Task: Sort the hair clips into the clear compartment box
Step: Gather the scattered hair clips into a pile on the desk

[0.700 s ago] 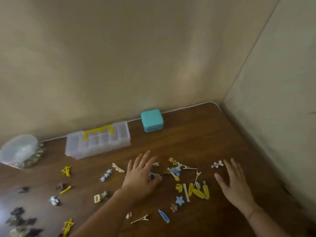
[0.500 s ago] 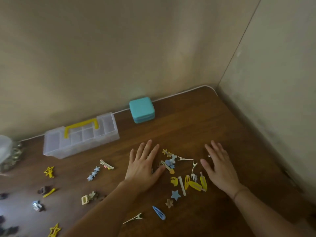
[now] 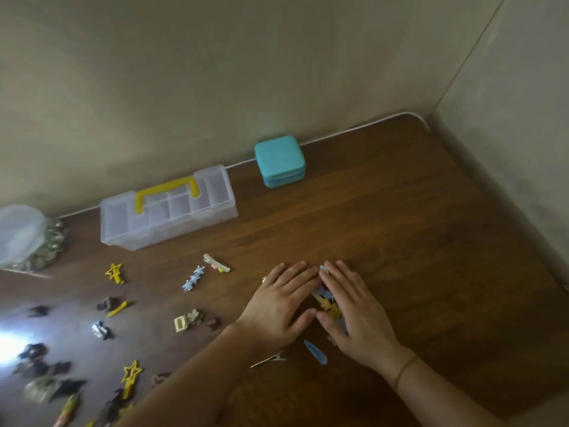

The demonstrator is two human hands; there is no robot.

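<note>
- both hands lie flat on the tabletop [image 3: 400, 211], palms down, fingers straight and side by side; neither grips anything.
- left hand [image 3: 281, 306] and right hand [image 3: 354, 315] meet at the fingertips and thumbs, closing round a small pile of clips [image 3: 326, 300] in yellow and blue that shows in the gap between them.
- a blue clip [image 3: 315, 352] and a thin metal clip [image 3: 268, 360] lie just below the hands, apart from the pile.
- more clips are scattered to the left: a star strip [image 3: 193, 278], a pale clip [image 3: 216, 262], two yellow star clips [image 3: 114, 272] [image 3: 131, 377], and dark ones near the left edge, blurred.
- the clear box [image 3: 215, 208] with a yellow handle [image 3: 166, 192] stands at the back by the wall, lid shut, well apart from the hands.
- a teal case [image 3: 279, 161] sits right of the box; a clear jar [image 3: 21, 235] sits at far left.
</note>
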